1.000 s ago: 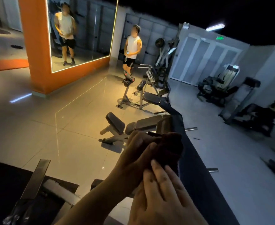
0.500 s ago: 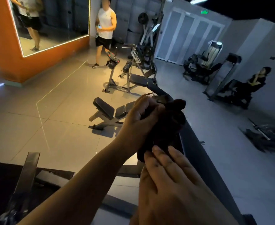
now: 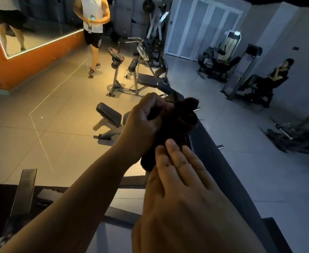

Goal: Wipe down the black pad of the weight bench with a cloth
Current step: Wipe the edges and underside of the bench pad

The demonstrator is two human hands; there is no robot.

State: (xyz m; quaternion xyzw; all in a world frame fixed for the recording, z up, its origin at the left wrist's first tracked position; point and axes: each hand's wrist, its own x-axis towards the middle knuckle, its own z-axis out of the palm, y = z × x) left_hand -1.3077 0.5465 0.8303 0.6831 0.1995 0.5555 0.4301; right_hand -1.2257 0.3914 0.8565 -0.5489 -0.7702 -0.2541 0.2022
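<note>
A dark cloth is bunched up just above the upper end of the long black bench pad, which slopes from the centre down to the lower right. My left hand grips the cloth from the left with curled fingers. My right hand lies below it, fingers straight, their tips touching the cloth's lower part. Much of the pad's near end is hidden behind my right hand.
A small adjustable bench stands on the tiled floor left of my hands, a plate-loaded machine behind it. A person in a white top walks by the orange mirror wall. Another person sits at far right. Metal frame bars lie lower left.
The view has tilted down and nearer. My left hand has lifted the bunched cloth slightly along the pad. The person in white has walked closer.
</note>
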